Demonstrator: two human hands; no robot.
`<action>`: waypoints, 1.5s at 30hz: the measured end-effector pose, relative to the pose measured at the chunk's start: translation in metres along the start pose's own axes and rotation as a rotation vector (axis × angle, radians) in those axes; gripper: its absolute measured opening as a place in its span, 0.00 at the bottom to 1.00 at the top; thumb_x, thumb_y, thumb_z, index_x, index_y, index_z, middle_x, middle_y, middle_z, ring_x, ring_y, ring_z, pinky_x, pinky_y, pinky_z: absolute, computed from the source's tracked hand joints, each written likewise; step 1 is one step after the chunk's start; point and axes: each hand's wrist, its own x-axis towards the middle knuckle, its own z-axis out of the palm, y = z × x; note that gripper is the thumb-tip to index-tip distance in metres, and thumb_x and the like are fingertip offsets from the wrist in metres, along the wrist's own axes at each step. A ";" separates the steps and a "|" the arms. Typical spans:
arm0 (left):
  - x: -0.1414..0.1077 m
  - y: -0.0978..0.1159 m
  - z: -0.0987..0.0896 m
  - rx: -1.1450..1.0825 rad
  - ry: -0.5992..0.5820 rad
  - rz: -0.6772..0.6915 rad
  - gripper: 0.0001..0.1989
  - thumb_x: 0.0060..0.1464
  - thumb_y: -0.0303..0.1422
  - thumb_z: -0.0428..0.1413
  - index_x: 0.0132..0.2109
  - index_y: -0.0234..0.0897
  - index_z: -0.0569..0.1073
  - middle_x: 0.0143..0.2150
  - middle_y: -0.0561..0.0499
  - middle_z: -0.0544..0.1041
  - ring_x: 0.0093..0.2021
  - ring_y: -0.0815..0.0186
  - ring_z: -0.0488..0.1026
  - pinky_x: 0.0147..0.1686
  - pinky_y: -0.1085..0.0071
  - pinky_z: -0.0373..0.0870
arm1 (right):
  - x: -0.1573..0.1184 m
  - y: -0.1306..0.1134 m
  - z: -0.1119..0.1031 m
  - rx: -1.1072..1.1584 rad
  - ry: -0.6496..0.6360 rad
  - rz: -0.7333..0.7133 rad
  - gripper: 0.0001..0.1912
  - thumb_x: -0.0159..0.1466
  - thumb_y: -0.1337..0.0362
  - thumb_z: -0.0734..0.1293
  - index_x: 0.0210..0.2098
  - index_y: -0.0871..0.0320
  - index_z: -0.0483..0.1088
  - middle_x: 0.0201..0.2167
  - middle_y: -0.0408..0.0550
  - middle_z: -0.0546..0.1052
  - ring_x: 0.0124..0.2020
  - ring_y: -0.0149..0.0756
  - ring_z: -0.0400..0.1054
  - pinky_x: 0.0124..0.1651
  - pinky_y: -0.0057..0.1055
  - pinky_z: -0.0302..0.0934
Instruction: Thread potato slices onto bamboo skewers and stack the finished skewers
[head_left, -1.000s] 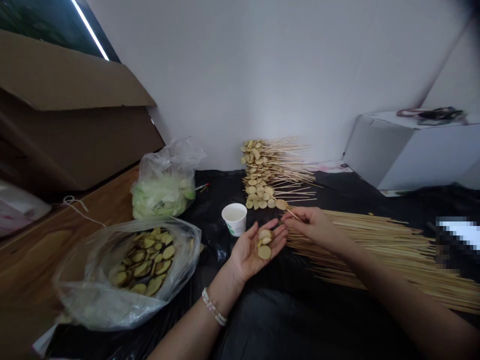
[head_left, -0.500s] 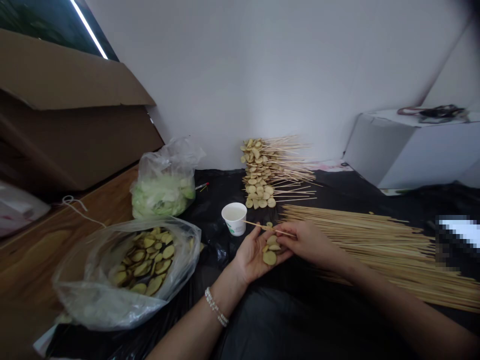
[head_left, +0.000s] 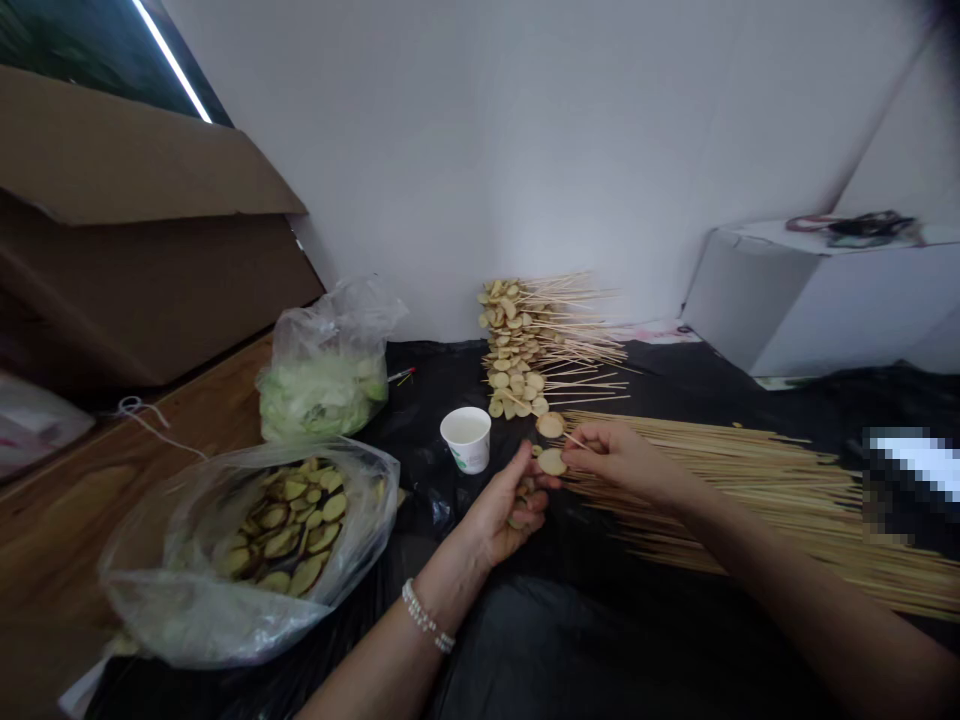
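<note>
My right hand (head_left: 619, 462) pinches a thin wooden skewer (head_left: 576, 440), with a round potato slice (head_left: 551, 425) at its left part. A second slice (head_left: 553, 461) is at the right fingertips; whether it is pierced I cannot tell. My left hand (head_left: 504, 515) is curled around several more potato slices (head_left: 519, 518), partly hidden by its fingers, with the thumb up near the skewered slice. Just left of it stands a white paper cup (head_left: 466, 440). Beyond the hands lies a pile of skewered potato slices (head_left: 514, 345), sticks pointing right.
Many bare skewers (head_left: 720, 490) lie spread under and beyond my right forearm. At left sit an open plastic bag of potato slices (head_left: 292, 525) and a bag of pale green vegetable pieces (head_left: 322, 390). A cardboard box (head_left: 150, 280) and a white box (head_left: 817, 300) flank the black sheeting.
My left hand has turned from palm-up and closed its fingers around the slices. A slice now sits at the skewer, and my right hand has shifted slightly right and up.
</note>
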 end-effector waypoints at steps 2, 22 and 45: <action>-0.001 -0.002 0.003 0.216 0.053 0.154 0.18 0.43 0.42 0.64 0.31 0.29 0.74 0.23 0.54 0.67 0.17 0.82 0.50 0.14 0.82 0.38 | 0.000 0.001 0.001 -0.017 -0.016 0.003 0.12 0.57 0.56 0.66 0.27 0.59 0.67 0.20 0.38 0.64 0.22 0.27 0.55 0.26 0.26 0.48; -0.028 0.047 0.000 -0.152 0.009 0.642 0.07 0.47 0.28 0.63 0.34 0.32 0.73 0.36 0.50 0.75 0.18 0.85 0.53 0.13 0.90 0.49 | -0.012 -0.022 -0.023 -0.166 -0.142 -0.140 0.17 0.62 0.54 0.63 0.40 0.59 0.76 0.19 0.40 0.68 0.19 0.25 0.55 0.22 0.25 0.48; -0.023 0.045 -0.002 -0.145 0.171 0.675 0.13 0.41 0.29 0.66 0.37 0.32 0.76 0.42 0.47 0.77 0.21 0.84 0.62 0.14 0.90 0.53 | -0.007 -0.013 -0.007 -0.250 -0.100 -0.125 0.18 0.64 0.53 0.61 0.37 0.58 0.76 0.22 0.43 0.72 0.26 0.31 0.63 0.28 0.27 0.55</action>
